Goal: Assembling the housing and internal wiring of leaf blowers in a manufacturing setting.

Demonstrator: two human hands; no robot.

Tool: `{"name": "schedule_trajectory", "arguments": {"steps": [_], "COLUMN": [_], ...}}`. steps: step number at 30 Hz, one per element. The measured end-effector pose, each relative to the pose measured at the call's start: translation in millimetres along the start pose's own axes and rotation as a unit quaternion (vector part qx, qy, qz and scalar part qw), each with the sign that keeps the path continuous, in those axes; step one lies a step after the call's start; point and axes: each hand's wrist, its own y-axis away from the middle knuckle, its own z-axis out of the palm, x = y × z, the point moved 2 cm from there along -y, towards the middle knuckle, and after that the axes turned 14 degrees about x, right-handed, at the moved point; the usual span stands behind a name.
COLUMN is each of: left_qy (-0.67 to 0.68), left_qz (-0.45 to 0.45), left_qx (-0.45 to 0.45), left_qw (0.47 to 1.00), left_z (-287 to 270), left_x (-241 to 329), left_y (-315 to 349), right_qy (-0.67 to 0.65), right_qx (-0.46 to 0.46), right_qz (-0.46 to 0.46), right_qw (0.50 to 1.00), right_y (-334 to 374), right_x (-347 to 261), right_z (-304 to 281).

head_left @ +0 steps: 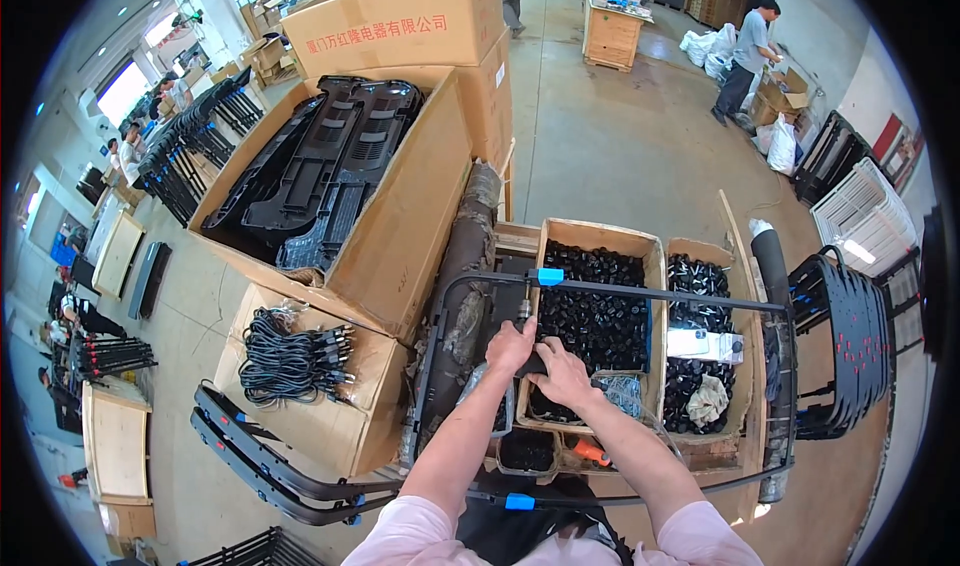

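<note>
Centrally, left hand [512,348] and right hand [563,374] close together, fingers curled around dark tool [533,364]; exact contact partly hidden. Tool located below upper bar of black frame [650,291], near blue pad [550,277]. Frame spans wooden bin [603,230] of small black parts [595,311]. Farther left: cable bundle [285,356] atop cardboard box [378,406].

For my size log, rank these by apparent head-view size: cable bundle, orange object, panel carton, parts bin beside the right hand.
1. Panel carton (largest)
2. Parts bin
3. Cable bundle
4. Orange object
</note>
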Motion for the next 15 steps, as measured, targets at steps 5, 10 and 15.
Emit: {"name": "schedule_trajectory", "arguments": {"steps": [5, 10, 15], "left_qy": [-0.019, -0.049, -0.078], "left_qz": [0.010, 0.027, 0.045], "left_qx": [0.003, 0.016, 0.025], "left_qw": [1.000, 0.998, 0.996], "left_z": [-7, -9, -4], "left_x": [6, 6, 4], "left_y": [14, 13, 13], "right_qy": [0.001, -0.003, 0.002], "right_qx": [-0.003, -0.006, -0.017], "right_qz": [-0.001, -0.003, 0.003], "right_qw": [1.000, 1.000, 1.000], "right_y": [6, 9, 13], "right_x": [4, 0, 1], "right_z": [1, 1, 2]}}
